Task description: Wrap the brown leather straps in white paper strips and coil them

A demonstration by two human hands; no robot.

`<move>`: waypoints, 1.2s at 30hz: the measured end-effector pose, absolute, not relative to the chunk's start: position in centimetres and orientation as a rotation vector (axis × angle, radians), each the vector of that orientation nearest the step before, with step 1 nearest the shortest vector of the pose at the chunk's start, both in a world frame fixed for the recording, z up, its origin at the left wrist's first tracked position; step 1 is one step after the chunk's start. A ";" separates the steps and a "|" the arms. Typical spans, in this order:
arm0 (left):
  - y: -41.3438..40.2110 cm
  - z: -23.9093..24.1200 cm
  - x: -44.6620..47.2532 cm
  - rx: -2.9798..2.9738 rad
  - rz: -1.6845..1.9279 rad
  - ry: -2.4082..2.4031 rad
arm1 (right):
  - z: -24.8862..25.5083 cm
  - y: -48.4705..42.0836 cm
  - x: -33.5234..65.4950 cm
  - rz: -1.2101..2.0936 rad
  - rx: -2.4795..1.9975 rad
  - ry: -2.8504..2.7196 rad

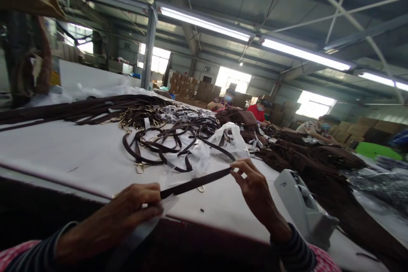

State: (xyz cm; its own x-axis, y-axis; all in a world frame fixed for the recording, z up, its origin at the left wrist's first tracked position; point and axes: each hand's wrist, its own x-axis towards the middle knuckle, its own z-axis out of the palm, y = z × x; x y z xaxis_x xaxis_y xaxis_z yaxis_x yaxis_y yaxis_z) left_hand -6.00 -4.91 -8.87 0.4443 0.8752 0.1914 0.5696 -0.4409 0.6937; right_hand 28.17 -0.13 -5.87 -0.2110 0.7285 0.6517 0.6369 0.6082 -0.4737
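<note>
A dark brown strap (197,183) is stretched between my two hands above the near edge of the table. My left hand (137,204) is closed on its left end, along with a strip of clear plastic film (140,233) that hangs below. At the strap's right end, the thumb and fingers of my right hand (251,182) pinch it. A metal ring (200,188) shows just under the strap. Beyond my hands, more brown straps (159,144) with gold-coloured clasps (139,168) lie in loose loops, mixed with crumpled clear plastic (204,153).
To the right stands a white tape dispenser-like device (296,204), its exact kind unclear. Brown fabric pieces (318,165) pile behind it. Long straps (79,106) lie at the left on the white table (63,148). Several co-workers (258,110) are at the far side, with stacked cartons (185,85) behind.
</note>
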 end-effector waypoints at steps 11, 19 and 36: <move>-6.2 -10.3 3.6 2.092 0.704 0.958 | -11.7 -5.2 22.7 1.394 -0.893 -1.257; -5.4 -11.4 1.4 1.881 0.671 0.937 | -8.6 -1.9 25.1 1.266 -0.837 -1.112; -7.2 -15.3 -0.6 1.602 0.814 1.041 | -5.7 -2.1 25.8 1.127 -0.928 -1.403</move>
State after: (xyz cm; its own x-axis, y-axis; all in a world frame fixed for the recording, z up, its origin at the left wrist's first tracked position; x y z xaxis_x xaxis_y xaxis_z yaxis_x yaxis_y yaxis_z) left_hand -0.63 -7.17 -15.28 0.3993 0.9168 0.0106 0.2311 -0.1118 0.9665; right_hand 25.81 -2.11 -5.70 -0.1360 0.9571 0.2559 -0.0432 0.2523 -0.9667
